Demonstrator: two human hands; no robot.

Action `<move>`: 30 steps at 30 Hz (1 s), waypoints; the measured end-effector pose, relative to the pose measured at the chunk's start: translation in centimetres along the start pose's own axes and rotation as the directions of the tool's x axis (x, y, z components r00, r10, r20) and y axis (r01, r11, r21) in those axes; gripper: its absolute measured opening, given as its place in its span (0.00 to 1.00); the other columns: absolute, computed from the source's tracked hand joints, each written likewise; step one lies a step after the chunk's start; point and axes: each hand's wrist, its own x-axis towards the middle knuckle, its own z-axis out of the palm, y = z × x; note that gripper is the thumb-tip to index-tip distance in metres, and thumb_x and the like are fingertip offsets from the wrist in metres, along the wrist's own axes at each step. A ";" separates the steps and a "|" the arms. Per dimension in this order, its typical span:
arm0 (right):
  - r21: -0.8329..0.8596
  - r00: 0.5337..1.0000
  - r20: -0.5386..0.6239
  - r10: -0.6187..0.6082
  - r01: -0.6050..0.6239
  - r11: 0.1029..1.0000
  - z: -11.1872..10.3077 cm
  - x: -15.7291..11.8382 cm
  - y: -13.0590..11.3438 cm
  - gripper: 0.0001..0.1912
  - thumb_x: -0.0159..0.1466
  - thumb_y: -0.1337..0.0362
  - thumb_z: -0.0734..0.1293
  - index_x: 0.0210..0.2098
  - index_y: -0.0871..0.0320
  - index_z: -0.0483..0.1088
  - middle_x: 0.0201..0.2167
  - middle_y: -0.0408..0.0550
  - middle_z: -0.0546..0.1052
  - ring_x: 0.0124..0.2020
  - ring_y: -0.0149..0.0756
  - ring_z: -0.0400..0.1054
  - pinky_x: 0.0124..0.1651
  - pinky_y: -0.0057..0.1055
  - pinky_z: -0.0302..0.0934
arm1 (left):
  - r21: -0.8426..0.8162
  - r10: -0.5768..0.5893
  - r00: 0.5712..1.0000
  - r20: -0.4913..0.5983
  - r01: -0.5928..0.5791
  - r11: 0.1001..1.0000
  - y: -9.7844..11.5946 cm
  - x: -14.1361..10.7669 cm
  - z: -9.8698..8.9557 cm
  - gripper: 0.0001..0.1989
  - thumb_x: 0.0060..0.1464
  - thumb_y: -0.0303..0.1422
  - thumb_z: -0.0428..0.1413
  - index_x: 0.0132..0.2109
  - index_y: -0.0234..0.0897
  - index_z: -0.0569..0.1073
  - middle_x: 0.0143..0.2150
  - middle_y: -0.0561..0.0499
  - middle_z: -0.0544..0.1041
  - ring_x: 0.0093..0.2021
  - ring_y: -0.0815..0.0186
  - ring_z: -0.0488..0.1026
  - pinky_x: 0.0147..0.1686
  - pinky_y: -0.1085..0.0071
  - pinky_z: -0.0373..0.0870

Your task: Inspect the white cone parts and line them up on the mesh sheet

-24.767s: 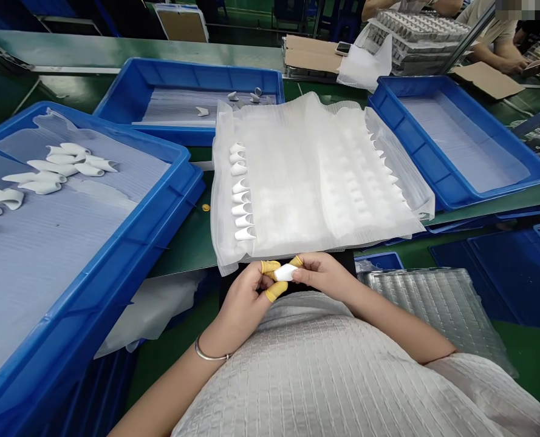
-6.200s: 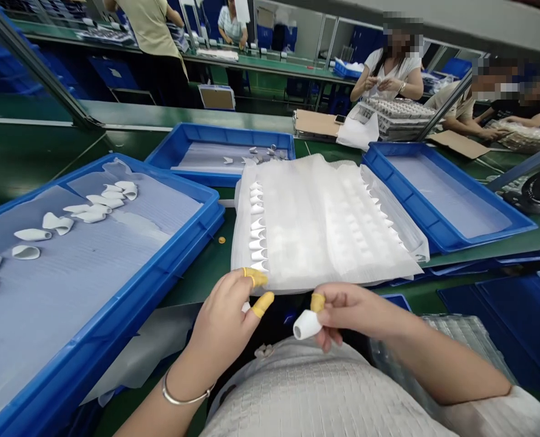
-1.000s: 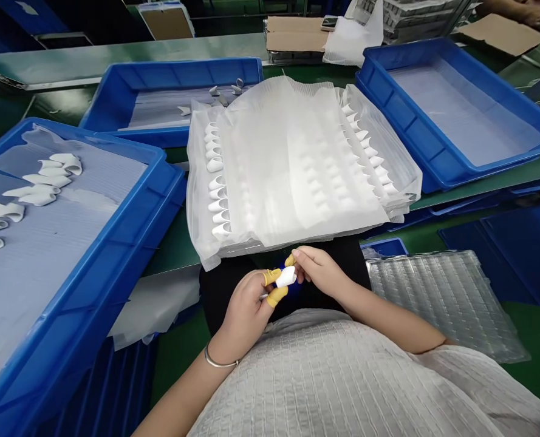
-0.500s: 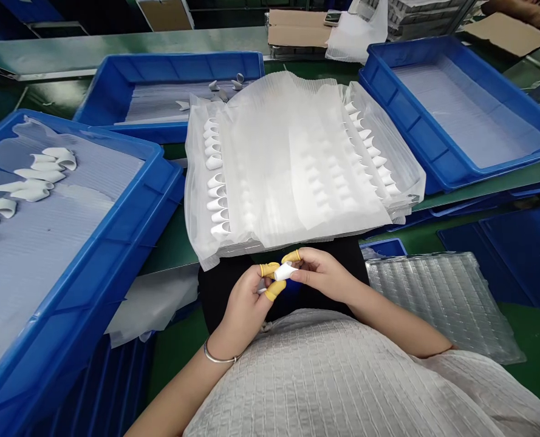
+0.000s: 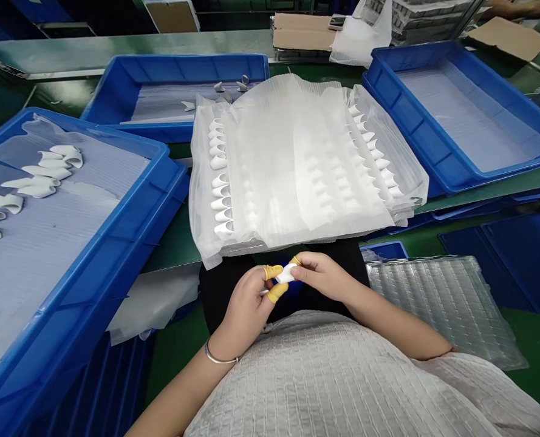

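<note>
Between my two hands, above my lap, is a small white hollow part [image 5: 286, 274], tube-shaped with a slanted opening. My left hand [image 5: 250, 298] pinches its left end between fingers in yellow finger cots. A thin white piece also shows in the left palm, too small to name. My right hand [image 5: 321, 276] is closed on the part's right end, a yellow cot on one finger. Just beyond my hands lies a stack of trays [image 5: 270, 176] covered with thin white foam sheet. Rows of similar white parts [image 5: 222, 200] show along its left and right edges.
A blue bin [image 5: 128, 224] with several loose white parts stands at the left. Another blue bin [image 5: 169, 130] is at the back left, and a third [image 5: 461, 176] at the right. A clear plastic tray [image 5: 438, 303] lies low at the right. A co-worker's arm [image 5: 516, 9] shows at the far right.
The white part has turned slightly between my fingers, and my right fingertips have shifted over it. The whole view has moved a little. The co-worker's arm at the back right has moved.
</note>
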 end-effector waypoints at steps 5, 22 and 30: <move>-0.151 0.984 -0.031 -0.175 0.169 0.974 0.0 -0.5 -1.0 0.13 0.64 0.59 0.70 0.46 0.57 0.72 0.40 0.47 0.73 0.39 0.35 0.67 0.40 0.31 0.63 | -0.074 -0.124 0.992 -0.014 0.123 0.990 0.3 -0.2 0.0 0.04 0.56 0.32 0.59 0.39 0.38 0.72 0.30 0.56 0.72 0.29 0.70 0.68 0.29 0.74 0.65; -0.087 0.994 0.033 -0.099 0.102 0.991 -0.1 0.2 -0.6 0.15 0.63 0.54 0.71 0.43 0.58 0.73 0.37 0.46 0.72 0.37 0.34 0.66 0.38 0.31 0.61 | -0.065 -0.095 0.995 -0.026 0.093 0.994 -0.1 -0.3 -0.1 0.05 0.57 0.30 0.58 0.42 0.39 0.73 0.30 0.55 0.71 0.30 0.68 0.69 0.31 0.72 0.66; -0.412 0.933 0.014 -0.359 0.332 0.848 0.0 -0.4 -1.1 0.12 0.65 0.61 0.70 0.47 0.55 0.71 0.44 0.50 0.72 0.46 0.41 0.66 0.49 0.40 0.63 | -0.138 -0.158 0.987 -0.015 0.154 0.978 0.0 -0.4 0.0 0.05 0.56 0.32 0.58 0.41 0.39 0.74 0.31 0.55 0.72 0.30 0.69 0.69 0.31 0.72 0.67</move>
